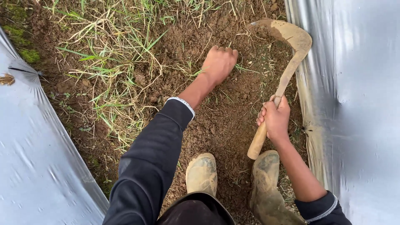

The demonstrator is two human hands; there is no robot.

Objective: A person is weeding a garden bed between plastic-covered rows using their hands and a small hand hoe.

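Observation:
My left hand (219, 63) reaches forward, fingers curled down into the loose brown soil (225, 121) at the edge of a patch of grass and weeds (121, 71); what it grips is hidden under the fingers. My right hand (275, 118) is closed round the wooden handle of a curved hand hoe (287, 54), whose muddy metal blade points left above the soil by the right plastic sheet.
Silver-grey plastic mulch sheets flank the dirt strip on the left (37, 158) and right (358, 104). My two muddy boots (202, 173) (264, 175) stand on the soil at the bottom. Green moss (25, 52) grows at the far left.

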